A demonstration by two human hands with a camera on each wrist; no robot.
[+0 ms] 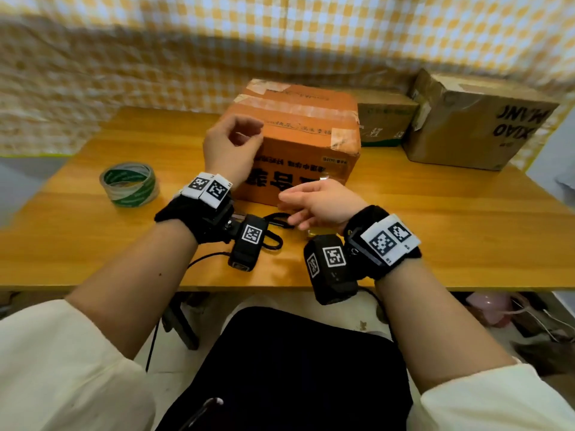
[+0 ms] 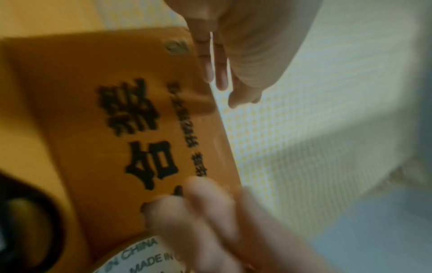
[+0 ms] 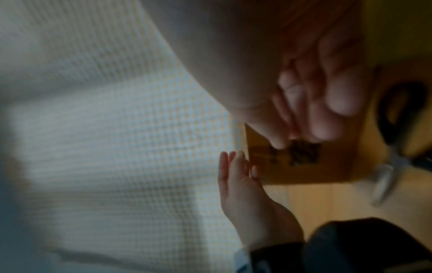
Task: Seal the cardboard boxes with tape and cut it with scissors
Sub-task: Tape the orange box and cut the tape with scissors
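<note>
An orange cardboard box [image 1: 298, 132] with black print stands mid-table, its top flaps shut under strips of clear tape. My left hand [image 1: 249, 135] hovers at the box's front-left top corner with loosely bent fingers and holds nothing. My right hand [image 1: 295, 209] hangs relaxed and empty in front of the box, just above the black-handled scissors [image 1: 277, 223] lying on the table. The right wrist view shows the scissors [image 3: 392, 129] beside the box [image 3: 304, 170]. A green-and-white tape roll [image 1: 129, 185] lies to the left, apart from both hands.
Two more brown cardboard boxes [image 1: 385, 119] [image 1: 476, 122] stand at the back right of the wooden table [image 1: 435, 228]. A checked yellow cloth [image 1: 124, 73] hangs behind. The table's front edge runs just below my wrists.
</note>
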